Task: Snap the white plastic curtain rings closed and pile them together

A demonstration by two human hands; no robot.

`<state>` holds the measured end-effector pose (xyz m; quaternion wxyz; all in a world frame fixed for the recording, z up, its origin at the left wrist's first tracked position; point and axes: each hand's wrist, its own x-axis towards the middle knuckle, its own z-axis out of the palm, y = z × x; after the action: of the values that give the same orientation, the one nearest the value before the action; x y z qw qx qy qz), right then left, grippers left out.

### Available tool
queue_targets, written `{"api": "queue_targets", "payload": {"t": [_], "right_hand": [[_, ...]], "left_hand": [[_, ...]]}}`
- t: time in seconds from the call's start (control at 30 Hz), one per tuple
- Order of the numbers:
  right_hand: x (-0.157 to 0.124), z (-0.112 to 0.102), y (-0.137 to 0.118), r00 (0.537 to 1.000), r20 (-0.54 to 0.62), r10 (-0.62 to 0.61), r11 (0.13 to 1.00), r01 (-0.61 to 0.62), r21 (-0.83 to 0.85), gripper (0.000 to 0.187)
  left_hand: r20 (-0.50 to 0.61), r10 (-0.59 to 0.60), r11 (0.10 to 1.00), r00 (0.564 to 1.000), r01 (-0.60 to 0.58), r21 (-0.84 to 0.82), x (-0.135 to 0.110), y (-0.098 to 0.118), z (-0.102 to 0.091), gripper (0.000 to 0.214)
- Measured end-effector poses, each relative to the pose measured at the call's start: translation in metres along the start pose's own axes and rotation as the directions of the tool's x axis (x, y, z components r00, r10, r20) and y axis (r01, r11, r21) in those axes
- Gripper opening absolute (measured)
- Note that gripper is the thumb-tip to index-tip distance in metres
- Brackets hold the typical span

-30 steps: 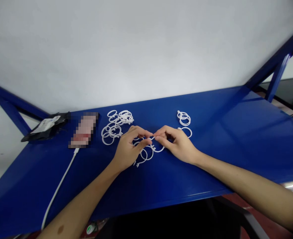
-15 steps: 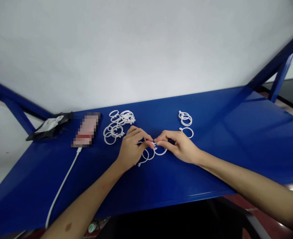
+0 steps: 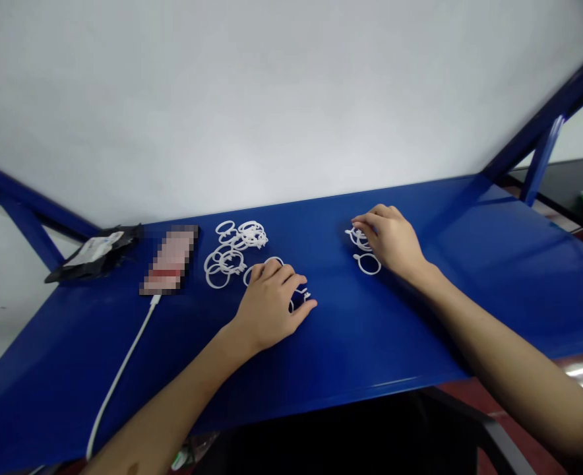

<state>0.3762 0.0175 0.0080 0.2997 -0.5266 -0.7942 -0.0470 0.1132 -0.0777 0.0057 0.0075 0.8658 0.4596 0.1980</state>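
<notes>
My left hand [image 3: 269, 307] rests low over the middle of the table, thumb and fingers apart, palm down. Partly covered by it are some thin white plastic rings [image 3: 274, 259] with small toothed clasp ends; one clasp shows between thumb and forefinger. On the right, my right hand [image 3: 393, 241] has its thumb and forefinger pinched together on a white plastic ring at the small stack of rings [image 3: 355, 241]. The fingers hide much of that stack. A single white ring [image 3: 369, 264] lies just in front of it.
Left of my left hand lies a loose heap of several white rings [image 3: 229, 260]. Farther left are a phone [image 3: 170, 260], blurred out, with a white cable [image 3: 123, 369], and a black plastic bag [image 3: 96, 254]. The blue table [image 3: 331, 356] meets a pale wall behind.
My right hand has moved right and away from me, from the middle to the stack. My left hand has let go of its pinch and spread its fingers over the rings.
</notes>
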Motion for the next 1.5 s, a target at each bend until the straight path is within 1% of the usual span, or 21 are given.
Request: {"api": "queue_targets", "payload": {"t": [0.1, 0.17, 0.23, 0.3, 0.4, 0.47, 0.53, 0.6, 0.63, 0.7, 0.77, 0.8, 0.87, 0.97, 1.03, 1.1, 1.17, 1.27, 1.33, 1.4, 1.5], "right_hand": [[0.001, 0.001, 0.009, 0.999, 0.029, 0.021, 0.996, -0.018, -0.089, 0.023], [0.001, 0.000, 0.012, 0.999, 0.031, 0.028, 0.987, -0.022, -0.161, 0.021], [0.001, 0.000, 0.013, 1.000, 0.014, 0.022, 0.975, -0.018, -0.220, 0.023], [0.001, -0.001, 0.012, 1.000, -0.024, 0.007, 0.970, -0.013, -0.243, 0.025], [0.000, -0.002, 0.002, 0.996, -0.076, -0.042, 0.981, 0.026, -0.194, 0.027], [-0.003, -0.004, -0.009, 0.991, -0.082, -0.107, 0.990, 0.099, -0.103, 0.027], [-0.007, -0.005, -0.025, 0.982, -0.055, -0.182, 0.982, 0.184, 0.042, 0.026], [-0.014, -0.006, -0.040, 0.970, 0.008, -0.245, 0.942, 0.236, 0.238, 0.024], [-0.017, -0.006, -0.048, 0.959, 0.049, -0.277, 0.907, 0.245, 0.343, 0.023], [-0.025, -0.006, -0.061, 0.940, 0.146, -0.308, 0.822, 0.186, 0.538, 0.026], [-0.031, -0.005, -0.072, 0.926, 0.239, -0.294, 0.731, 0.057, 0.680, 0.033], [-0.033, -0.005, -0.076, 0.921, 0.276, -0.275, 0.687, -0.013, 0.727, 0.035], [-0.037, -0.005, -0.082, 0.918, 0.320, -0.233, 0.609, -0.118, 0.785, 0.032], [-0.039, -0.004, -0.086, 0.921, 0.345, -0.183, 0.544, -0.197, 0.816, 0.022], [-0.040, -0.002, -0.086, 0.925, 0.348, -0.152, 0.532, -0.220, 0.818, 0.020], [-0.041, -0.001, -0.085, 0.932, 0.338, -0.131, 0.543, -0.218, 0.811, 0.019], [-0.041, -0.001, -0.084, 0.940, 0.313, -0.134, 0.565, -0.187, 0.804, 0.018], [-0.041, -0.003, -0.084, 0.952, 0.248, -0.177, 0.588, -0.099, 0.803, 0.015], [-0.041, -0.006, -0.084, 0.955, 0.202, -0.215, 0.600, -0.034, 0.800, 0.013], [-0.042, -0.008, -0.083, 0.949, 0.163, -0.272, 0.617, 0.042, 0.785, 0.012], [-0.044, -0.009, -0.081, 0.928, 0.111, -0.356, 0.649, 0.160, 0.744, 0.013]], "left_hand": [[0.042, -0.009, 0.999, 0.999, 0.011, -0.032, 0.001, -0.001, 0.000, 0.015], [0.043, -0.011, 0.998, 0.999, 0.013, -0.061, 0.001, -0.001, -0.001, 0.009], [0.018, -0.008, 0.995, 1.000, 0.010, -0.098, 0.002, -0.002, -0.001, 0.008], [-0.023, -0.014, 0.989, 1.000, 0.011, -0.148, 0.003, -0.003, -0.001, 0.005], [-0.094, -0.039, 0.966, 0.995, 0.014, -0.260, 0.005, -0.003, -0.004, 0.003], [-0.146, -0.072, 0.938, 0.987, 0.017, -0.347, 0.007, -0.002, -0.006, 0.004], [-0.182, -0.124, 0.903, 0.976, 0.035, -0.428, 0.008, -0.002, -0.009, 0.005], [-0.185, -0.187, 0.858, 0.965, 0.068, -0.510, 0.008, -0.002, -0.011, 0.005], [-0.176, -0.216, 0.825, 0.960, 0.083, -0.558, 0.008, -0.003, -0.012, 0.005], [-0.141, -0.268, 0.736, 0.953, 0.108, -0.669, 0.007, -0.004, -0.012, 0.005], [-0.104, -0.303, 0.632, 0.947, 0.118, -0.766, 0.006, -0.006, -0.011, 0.008], [-0.092, -0.316, 0.586, 0.944, 0.118, -0.802, 0.005, -0.007, -0.011, 0.008], [-0.078, -0.336, 0.517, 0.939, 0.115, -0.848, 0.005, -0.007, -0.010, 0.008], [-0.074, -0.348, 0.475, 0.934, 0.108, -0.873, 0.006, -0.007, -0.008, 0.007], [-0.086, -0.349, 0.489, 0.933, 0.103, -0.866, 0.006, -0.007, -0.007, 0.008], [-0.108, -0.347, 0.532, 0.932, 0.101, -0.841, 0.006, -0.007, -0.006, 0.009], [-0.126, -0.344, 0.586, 0.930, 0.108, -0.803, 0.005, -0.008, -0.005, 0.011], [-0.172, -0.334, 0.679, 0.927, 0.110, -0.725, 0.005, -0.009, -0.005, 0.017], [-0.221, -0.303, 0.746, 0.927, 0.086, -0.661, 0.005, -0.008, -0.006, 0.021], [-0.259, -0.264, 0.797, 0.929, 0.059, -0.601, 0.005, -0.006, -0.006, 0.021], [-0.287, -0.223, 0.843, 0.931, 0.036, -0.536, 0.005, -0.005, -0.003, 0.019]]}}
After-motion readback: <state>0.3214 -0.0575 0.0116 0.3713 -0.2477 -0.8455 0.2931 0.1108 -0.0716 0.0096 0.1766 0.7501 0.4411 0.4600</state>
